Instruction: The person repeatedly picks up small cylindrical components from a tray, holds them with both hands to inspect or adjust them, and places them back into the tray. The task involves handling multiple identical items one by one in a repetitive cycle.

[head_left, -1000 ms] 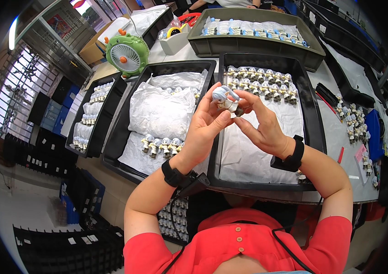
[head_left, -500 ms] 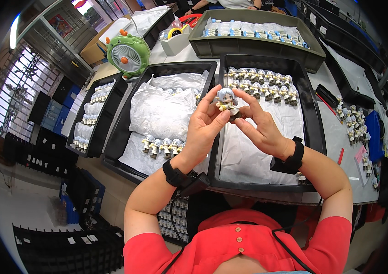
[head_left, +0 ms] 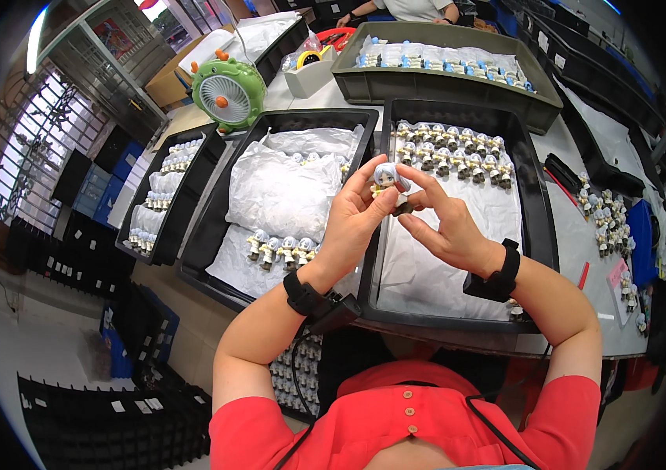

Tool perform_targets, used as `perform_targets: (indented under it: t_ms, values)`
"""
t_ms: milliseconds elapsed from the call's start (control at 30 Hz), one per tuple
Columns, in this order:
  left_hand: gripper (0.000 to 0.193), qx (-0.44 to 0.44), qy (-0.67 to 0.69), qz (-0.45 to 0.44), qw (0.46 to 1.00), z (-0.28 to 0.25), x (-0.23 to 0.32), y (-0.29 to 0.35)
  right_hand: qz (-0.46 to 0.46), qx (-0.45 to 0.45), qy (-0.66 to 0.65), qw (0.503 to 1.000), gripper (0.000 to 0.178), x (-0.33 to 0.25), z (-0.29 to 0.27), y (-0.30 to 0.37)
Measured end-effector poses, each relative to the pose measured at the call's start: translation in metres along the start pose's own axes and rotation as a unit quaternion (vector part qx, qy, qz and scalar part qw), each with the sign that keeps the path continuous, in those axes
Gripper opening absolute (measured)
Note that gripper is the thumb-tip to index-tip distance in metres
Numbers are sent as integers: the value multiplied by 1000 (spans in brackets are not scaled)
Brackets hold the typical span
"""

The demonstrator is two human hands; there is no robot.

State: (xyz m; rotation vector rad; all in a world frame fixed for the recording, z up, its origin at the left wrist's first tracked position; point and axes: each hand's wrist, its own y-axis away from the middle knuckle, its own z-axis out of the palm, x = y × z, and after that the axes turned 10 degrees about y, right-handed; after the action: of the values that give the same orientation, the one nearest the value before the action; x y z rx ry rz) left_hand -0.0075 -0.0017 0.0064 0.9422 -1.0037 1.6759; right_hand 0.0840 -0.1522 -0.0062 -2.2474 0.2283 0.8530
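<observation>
Between my two hands is a small figurine (head_left: 387,179) with pale blue-grey hair, a light outfit and a dark base. My left hand (head_left: 356,219) grips its body, thumb across the front. The fingers of my right hand (head_left: 446,223) close on its other side, by the hair and the base. Below them lies a black tray (head_left: 543,227) lined with white paper (head_left: 446,258), where rows of similar figurines (head_left: 450,149) lie along the far end. To the left, a second black tray (head_left: 203,235) holds more figurines (head_left: 282,249) between paper sheets.
A narrower tray (head_left: 167,235) of figurines stands at far left, near a green fan (head_left: 229,95). Behind is an olive bin (head_left: 442,90) of blue-haired figurines. Loose figurines (head_left: 605,215), a red pen (head_left: 583,274) and a blue container (head_left: 644,243) are at right. Another person's arm (head_left: 446,12) shows at the back.
The figurine has turned slightly and sits a little lower in my hands. My right fingers have shifted around it. The whole view has moved slightly.
</observation>
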Motion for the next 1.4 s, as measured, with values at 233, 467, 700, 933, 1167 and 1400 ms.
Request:
perform_targets:
  t_ms: [233,467,700,933,1167,1400]
  values:
    - [51,-2,14,10,1000,-6,-4,-1,-8,2,24,1000,60,0,1,-4]
    - [51,30,51,14,998,-9,-12,-12,-3,25,71,997,60,7,-6,-4]
    - [44,42,-137,74,987,-67,67,-16,-18,53,73,996,55,7,-9,-7]
    - [32,157,-529,-269,789,-210,119,18,-16,51,72,996,53,5,-7,-7]
    - [31,118,-519,-448,718,-262,91,26,10,6,76,997,48,16,-3,-6]
    - [29,87,-511,-493,699,-275,74,17,13,-4,89,996,43,25,-2,-8]
